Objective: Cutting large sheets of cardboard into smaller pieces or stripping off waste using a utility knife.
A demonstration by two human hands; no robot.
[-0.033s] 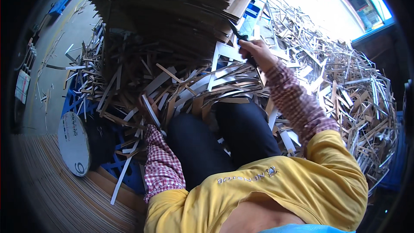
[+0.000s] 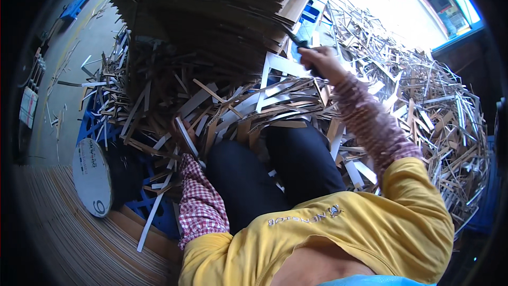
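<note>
My right hand (image 2: 325, 64) is raised at the right end of the stacked cardboard, closed round the dark handle of a knife (image 2: 297, 39). Its thin dark blade points up and left toward the sheets' edges, with a small gap that is hard to judge. The large stack of brown cardboard sheets (image 2: 286, 10) overhangs the far side, mostly in deep shadow. Low beside my left knee is my left hand (image 2: 182, 136), closed on a narrow white cardboard strip (image 2: 186, 136); shadow hides part of its fingers.
Cardboard offcuts (image 2: 418, 122) heap across the floor at right and under the stack. Blue pallet parts (image 2: 163, 216) show at lower left, near a round white-faced drum (image 2: 93, 177) and more stacked cardboard (image 2: 69, 222). A blue-framed opening (image 2: 459, 34) is at far right.
My right hand has drawn back to the right with the knife, away from the stack's edge. My left hand stays nearly in place with the strip.
</note>
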